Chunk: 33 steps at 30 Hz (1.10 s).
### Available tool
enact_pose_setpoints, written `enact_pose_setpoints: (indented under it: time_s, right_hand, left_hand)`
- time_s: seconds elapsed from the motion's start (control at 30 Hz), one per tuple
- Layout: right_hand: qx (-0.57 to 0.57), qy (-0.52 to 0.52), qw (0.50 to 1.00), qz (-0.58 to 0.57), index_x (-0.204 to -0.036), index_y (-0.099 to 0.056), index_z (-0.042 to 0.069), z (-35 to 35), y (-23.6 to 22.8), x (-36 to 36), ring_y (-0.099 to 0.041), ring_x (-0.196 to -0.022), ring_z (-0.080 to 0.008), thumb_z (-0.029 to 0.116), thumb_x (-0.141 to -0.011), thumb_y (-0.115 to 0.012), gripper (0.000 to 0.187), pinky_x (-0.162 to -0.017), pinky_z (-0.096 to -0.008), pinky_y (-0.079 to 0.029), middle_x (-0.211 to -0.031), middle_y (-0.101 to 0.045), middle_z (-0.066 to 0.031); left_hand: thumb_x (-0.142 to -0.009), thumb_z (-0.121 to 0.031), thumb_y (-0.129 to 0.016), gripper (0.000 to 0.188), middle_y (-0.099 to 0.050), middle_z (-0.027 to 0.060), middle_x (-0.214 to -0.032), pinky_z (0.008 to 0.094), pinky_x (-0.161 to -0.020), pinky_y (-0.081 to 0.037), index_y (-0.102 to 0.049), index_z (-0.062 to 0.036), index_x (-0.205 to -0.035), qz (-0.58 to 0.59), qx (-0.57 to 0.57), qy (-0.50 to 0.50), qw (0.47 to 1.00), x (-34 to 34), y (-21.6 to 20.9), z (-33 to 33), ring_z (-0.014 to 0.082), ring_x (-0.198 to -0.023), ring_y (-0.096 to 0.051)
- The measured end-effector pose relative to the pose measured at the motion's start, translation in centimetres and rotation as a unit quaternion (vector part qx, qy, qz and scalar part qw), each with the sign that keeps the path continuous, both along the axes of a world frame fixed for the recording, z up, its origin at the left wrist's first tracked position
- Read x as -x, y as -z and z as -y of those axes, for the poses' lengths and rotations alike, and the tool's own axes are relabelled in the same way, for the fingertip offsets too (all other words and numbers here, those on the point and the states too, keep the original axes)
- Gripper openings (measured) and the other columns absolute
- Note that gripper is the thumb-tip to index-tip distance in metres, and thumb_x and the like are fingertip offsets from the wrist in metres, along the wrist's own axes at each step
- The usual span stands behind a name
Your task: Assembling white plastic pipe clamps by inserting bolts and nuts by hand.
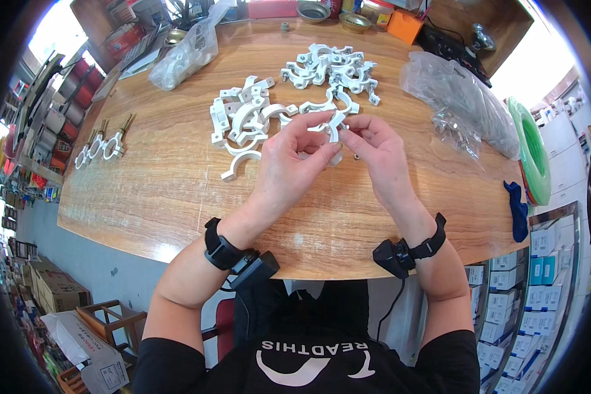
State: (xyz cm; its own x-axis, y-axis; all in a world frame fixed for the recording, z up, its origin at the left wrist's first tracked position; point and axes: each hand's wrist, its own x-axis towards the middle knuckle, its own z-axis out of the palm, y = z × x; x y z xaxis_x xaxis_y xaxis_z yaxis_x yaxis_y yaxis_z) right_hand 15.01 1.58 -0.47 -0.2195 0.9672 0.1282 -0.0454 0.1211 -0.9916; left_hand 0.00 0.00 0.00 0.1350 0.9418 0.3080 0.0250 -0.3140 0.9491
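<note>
Over the middle of the table, my left hand [287,156] pinches a white plastic pipe clamp half [335,127] between thumb and fingers. My right hand [382,152] is closed at the clamp's right end, with a small screw at its fingertips, mostly hidden by them. To the left of my hands lies a heap of bare white clamp halves [245,119], with one curved half [243,163] nearest me. Farther back is a second heap of white clamp halves [328,64] with metal screws in their ends. A tiny metal nut [356,157] rests beneath my right hand.
Several round white clamps with brass-coloured bolts [105,146] lie at the left. Clear plastic bags stand at the back left [189,58] and right [463,98]; a bag of small metal hardware [454,131] lies beside the right one. A dark blue cloth [515,211] hangs at the right edge.
</note>
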Motion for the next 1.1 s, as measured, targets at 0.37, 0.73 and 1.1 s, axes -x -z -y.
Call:
enact_pose_setpoints:
  time_s: [0.37, 0.73, 1.1]
  right_hand:
    - [-0.044, 0.028, 0.999, -0.002, -0.095, -0.056, 0.002, -0.01, 0.17, -0.06, -0.053, -0.080, -0.0095, 0.023, -0.087, -0.049, 0.024, -0.070, -0.0224, -0.040, -0.089, -0.058, -0.0027]
    - [0.030, 0.015, 0.999, -0.039, -0.097, -0.055, 0.001, 0.01, -0.12, -0.05, -0.053, -0.082, -0.0090, 0.018, -0.085, -0.052, 0.021, -0.072, -0.0225, -0.040, -0.090, -0.058, -0.0036]
    - [0.049, 0.034, 0.994, -0.095, -0.101, -0.054, 0.003, 0.11, -0.54, 0.27, -0.053, -0.082, -0.0084, 0.022, -0.086, -0.050, 0.025, -0.072, -0.0218, -0.039, -0.092, -0.058, -0.0034]
  left_hand:
    - [-0.076, -0.004, -0.060, 0.035, -0.062, 0.0061, -0.073, 0.0197, -0.058, -0.047, -0.050, -0.0019, -0.109, -0.005, -0.003, -0.007, 1.000, -0.14, 0.16, -0.09, 0.0074, -0.065, -0.058]
    - [-0.076, -0.004, -0.060, 0.035, -0.062, 0.0066, -0.074, 0.0202, -0.058, -0.047, -0.050, -0.0013, -0.109, 0.006, 0.006, -0.013, 1.000, -0.07, 0.37, -0.21, 0.0080, -0.065, -0.058]
    - [-0.076, -0.005, -0.060, 0.036, -0.062, 0.0065, -0.074, 0.0202, -0.058, -0.047, -0.050, -0.0017, -0.110, 0.002, 0.006, -0.022, 1.000, 0.09, 0.50, -0.29, 0.0081, -0.065, -0.058]
